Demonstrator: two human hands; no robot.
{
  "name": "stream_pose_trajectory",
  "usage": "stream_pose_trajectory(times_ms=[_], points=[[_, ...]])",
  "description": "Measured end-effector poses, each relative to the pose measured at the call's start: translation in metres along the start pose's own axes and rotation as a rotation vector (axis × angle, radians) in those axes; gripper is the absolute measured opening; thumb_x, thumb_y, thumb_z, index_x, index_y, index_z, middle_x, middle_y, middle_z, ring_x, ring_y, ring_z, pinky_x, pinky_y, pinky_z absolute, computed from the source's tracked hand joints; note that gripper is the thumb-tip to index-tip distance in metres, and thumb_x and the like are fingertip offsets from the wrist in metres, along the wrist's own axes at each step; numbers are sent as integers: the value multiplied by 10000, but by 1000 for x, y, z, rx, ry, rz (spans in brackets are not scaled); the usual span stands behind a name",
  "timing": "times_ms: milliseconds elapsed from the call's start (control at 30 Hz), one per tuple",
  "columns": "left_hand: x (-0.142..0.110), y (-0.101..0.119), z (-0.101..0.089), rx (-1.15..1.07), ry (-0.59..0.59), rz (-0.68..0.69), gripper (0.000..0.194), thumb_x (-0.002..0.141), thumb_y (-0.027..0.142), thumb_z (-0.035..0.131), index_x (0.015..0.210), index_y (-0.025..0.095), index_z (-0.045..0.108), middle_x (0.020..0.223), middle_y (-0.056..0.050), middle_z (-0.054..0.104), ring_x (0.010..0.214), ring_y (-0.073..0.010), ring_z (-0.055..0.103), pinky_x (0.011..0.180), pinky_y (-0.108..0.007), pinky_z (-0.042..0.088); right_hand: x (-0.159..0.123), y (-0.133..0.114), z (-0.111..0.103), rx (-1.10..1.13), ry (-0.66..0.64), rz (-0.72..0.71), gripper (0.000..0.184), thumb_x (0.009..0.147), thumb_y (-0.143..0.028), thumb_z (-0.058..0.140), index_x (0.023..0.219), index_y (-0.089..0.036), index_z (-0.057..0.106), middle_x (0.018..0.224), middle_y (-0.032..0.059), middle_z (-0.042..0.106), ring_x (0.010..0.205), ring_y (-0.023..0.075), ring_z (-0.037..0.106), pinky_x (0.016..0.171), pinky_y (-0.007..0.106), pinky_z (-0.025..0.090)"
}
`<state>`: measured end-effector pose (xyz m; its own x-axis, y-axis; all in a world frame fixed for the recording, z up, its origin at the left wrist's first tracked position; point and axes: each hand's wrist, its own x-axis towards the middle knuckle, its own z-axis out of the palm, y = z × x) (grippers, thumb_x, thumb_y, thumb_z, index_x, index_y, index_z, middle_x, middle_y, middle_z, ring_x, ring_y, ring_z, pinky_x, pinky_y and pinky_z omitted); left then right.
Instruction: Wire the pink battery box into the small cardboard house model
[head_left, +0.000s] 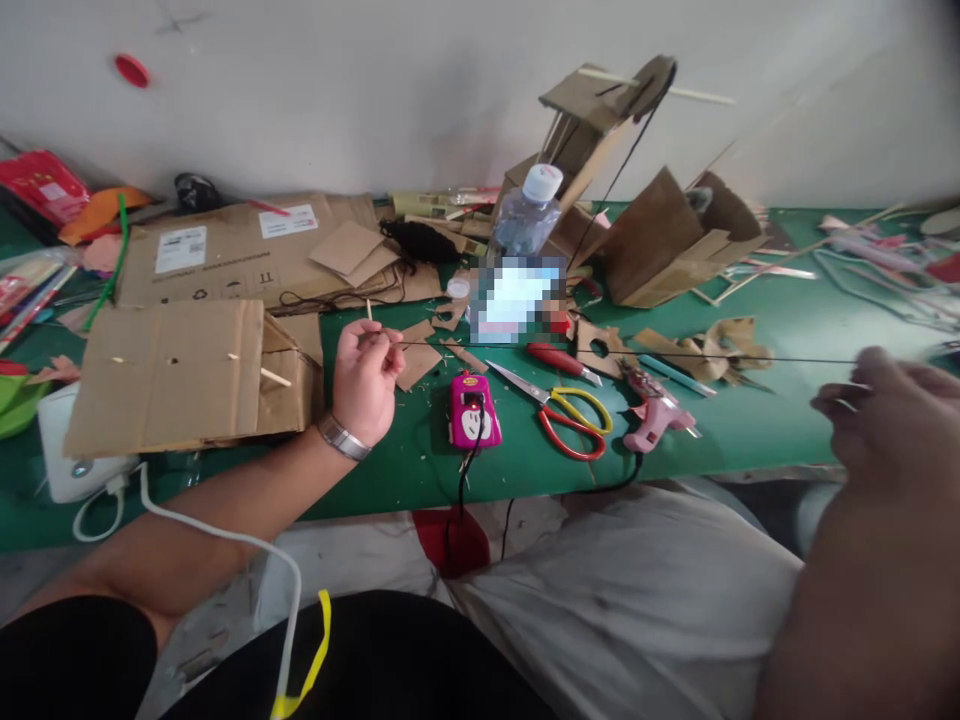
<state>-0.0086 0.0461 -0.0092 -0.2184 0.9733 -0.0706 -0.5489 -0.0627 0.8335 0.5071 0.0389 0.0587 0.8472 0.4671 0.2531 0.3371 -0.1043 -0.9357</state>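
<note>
A thin black string (697,357) stretches nearly level across the table between my two hands. My left hand (367,378) is closed on its left end, and the tip of a small wooden stick (368,311) pokes up behind the fingers. Far to the right, my right hand (889,405) pinches the string's other end; it looks slightly blurred. Below the string lie scissors (574,415) with red and yellow handles, a red-handled craft knife (562,361), a pink glue gun (660,410) and a magenta power socket (474,412) with a black cord plugged in.
A cardboard box (172,375) with sticks through it stands left of my left hand, beside a white power strip (75,440). Behind are flattened cardboard (240,265), a plastic bottle (525,215), a tall cardboard build (592,120) and an open cardboard piece (667,240). Scraps litter the green table (420,470).
</note>
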Motion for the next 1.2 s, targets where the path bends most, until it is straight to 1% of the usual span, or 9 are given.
stream_pose_trajectory(times_ms=[100,200,400,600,767,933,1000,1100,1200], points=[[2,0,-1,18,12,11,208,853,234,785,939,232,595,898,18,698,660,-72,594,624,-204,484,-11,-7,9,-251,105,327,425,683,-45,914,406,-168,616,299,47,484,220,142,448,340,297,368],[2,0,-1,47,6,-8,155,857,236,779,938,211,649,1014,-21,737,710,-72,625,627,-197,485,-15,-15,9,-373,213,406,406,662,20,896,437,-163,612,344,45,516,262,141,454,348,304,374],[-1,0,0,48,-23,-43,214,859,287,780,1055,219,728,1274,-67,734,835,-95,690,645,-192,491,-10,-10,6,-116,370,428,514,804,184,610,511,-217,481,438,-18,557,279,136,485,415,322,424],[-10,0,5,100,-121,-1,239,862,347,797,1043,201,741,1239,-94,755,862,-118,700,626,-197,474,-27,-21,21,-93,235,194,464,857,112,584,544,-220,500,488,-22,566,276,115,452,380,292,298],[-14,-3,5,156,-168,10,214,854,345,820,963,175,749,1021,-76,781,823,-116,692,679,-212,508,-71,-49,44,224,-8,250,427,840,102,500,572,-226,452,491,-25,571,373,104,514,445,262,319],[-14,-8,-2,270,-297,72,168,932,337,743,1000,185,757,985,-80,782,857,-154,716,710,-258,535,-147,-77,64,668,-454,186,259,718,-47,614,571,-215,483,472,-54,445,444,75,405,424,216,268],[-18,-6,-2,328,-371,124,164,971,331,697,1003,184,762,964,-80,779,860,-164,719,725,-275,550,-180,-87,69,712,-661,218,221,707,-124,721,622,-218,540,489,-63,429,452,74,404,423,212,284],[-27,1,0,395,-483,196,180,1003,325,662,993,177,763,928,-81,774,875,-181,731,787,-310,588,-223,-99,76,699,-1027,254,271,849,-425,753,750,-218,608,608,-21,524,535,113,545,456,234,397],[-34,8,2,451,-601,244,179,1021,311,646,1017,176,763,950,-87,779,889,-183,736,815,-314,602,-249,-106,82,618,-1229,270,292,891,-496,712,880,-239,574,661,-12,607,550,155,617,507,290,509]])
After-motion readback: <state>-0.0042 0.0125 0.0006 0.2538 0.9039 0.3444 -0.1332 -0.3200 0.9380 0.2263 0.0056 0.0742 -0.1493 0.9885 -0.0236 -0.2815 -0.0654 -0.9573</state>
